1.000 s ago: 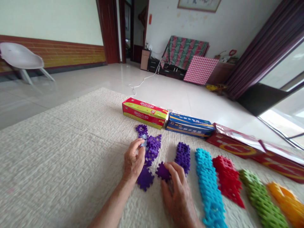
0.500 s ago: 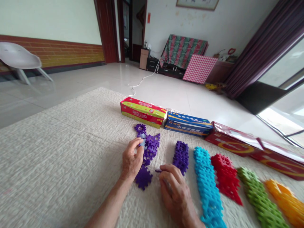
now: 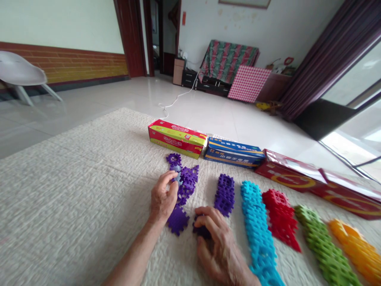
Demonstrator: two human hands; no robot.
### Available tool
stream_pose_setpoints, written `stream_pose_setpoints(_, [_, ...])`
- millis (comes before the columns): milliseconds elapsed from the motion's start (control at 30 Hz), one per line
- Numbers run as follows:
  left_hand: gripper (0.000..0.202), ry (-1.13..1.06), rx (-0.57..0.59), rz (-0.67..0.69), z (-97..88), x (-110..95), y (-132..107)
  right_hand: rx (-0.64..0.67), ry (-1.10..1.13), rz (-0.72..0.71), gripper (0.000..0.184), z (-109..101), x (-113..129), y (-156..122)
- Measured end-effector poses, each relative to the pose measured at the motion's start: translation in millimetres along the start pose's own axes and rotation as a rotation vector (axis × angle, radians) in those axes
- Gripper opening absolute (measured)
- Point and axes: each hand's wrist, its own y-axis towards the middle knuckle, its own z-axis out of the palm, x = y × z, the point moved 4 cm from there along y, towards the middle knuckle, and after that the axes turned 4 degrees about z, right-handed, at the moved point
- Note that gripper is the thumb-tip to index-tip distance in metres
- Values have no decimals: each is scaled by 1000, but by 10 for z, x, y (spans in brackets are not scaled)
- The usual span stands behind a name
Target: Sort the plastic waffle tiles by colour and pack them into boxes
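A dark purple interlocking plastic piece (image 3: pixel 201 229) with a notched edge is under the fingers of my right hand (image 3: pixel 218 240), gripped low over the mat and partly hidden. My left hand (image 3: pixel 163 196) rests beside a loose heap of purple interlocking pieces (image 3: pixel 188 178), thumb and forefinger curved and apart. Close to its fingertips lies a greyish-blue patch, perhaps a translucent piece (image 3: pixel 179 177). A flat purple piece (image 3: pixel 177 219) lies below the heap, and a purple ring-shaped piece (image 3: pixel 173 159) above it. Right of the heap stands a neat purple row of pieces (image 3: pixel 225 194).
Further right lie rows of light blue pieces (image 3: pixel 257 230), red pieces (image 3: pixel 281 218), green pieces (image 3: pixel 323 242) and orange pieces (image 3: pixel 357 246). Behind them stand a red-and-yellow box (image 3: pixel 177 139), a blue box (image 3: pixel 233 153) and two dark red boxes (image 3: pixel 291 171). All sit on a cream quilted mat (image 3: pixel 74 178).
My right hand has turned the purple piece from edge-on to flatter and brought it slightly down. The left hand has stayed by the heap. The whole view has shifted a little.
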Motion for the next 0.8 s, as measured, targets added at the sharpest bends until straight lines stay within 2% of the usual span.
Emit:
stream_pose_setpoints(167, [26,2,0,-10,-3,-1,-3,14,-146,47,38,2,-33,-28])
stream_pose_setpoints(367, [27,13,5,-6,-7,12,-4,-33,-181,41,35,7,-51,-31])
stream_pose_setpoints(433, [27,9,14,-1,-1,29,-4,-97,-214,19,34,-43,-95,-24])
stream_pose_setpoints(600, [26,3,14,4,8,54,-1,-400,-392,78,34,-228,-314,-37])
stream_pose_setpoints(667, [26,4,14,4,6,52,0,-430,-430,101,36,-242,-380,-47])
stream_pose_setpoints(800, [26,1,18,-1,2,53,-1,-386,-468,109,41,-191,-429,-60])
